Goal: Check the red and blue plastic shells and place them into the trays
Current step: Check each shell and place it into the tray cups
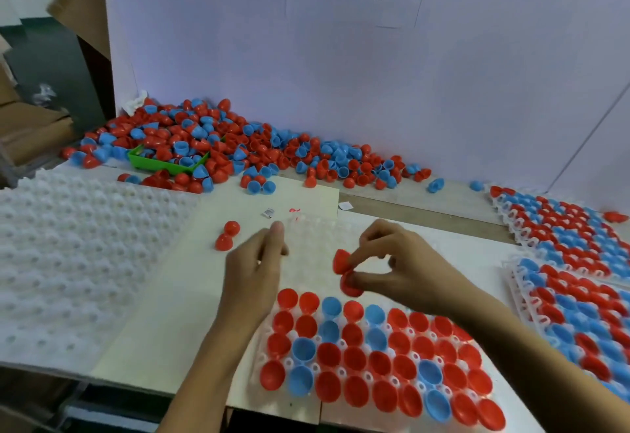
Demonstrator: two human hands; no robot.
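The right hand pinches what look like two red shells; the left hand hovers, grip relaxed. Loosely pinched, one could drop onto the tray below, unseating seated shells.

Bare desk lies open between the empty white tray and the half-filled tray; two loose red shells sit there.

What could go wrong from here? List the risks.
1. The right hand pinches two red shells at once; one could slip and knock shells already seated in the tray.
2. The pile spills past the green bin toward the table edge; loose shells may roll off.
3. Two red shells lie loose beside the left hand, easy to bump.
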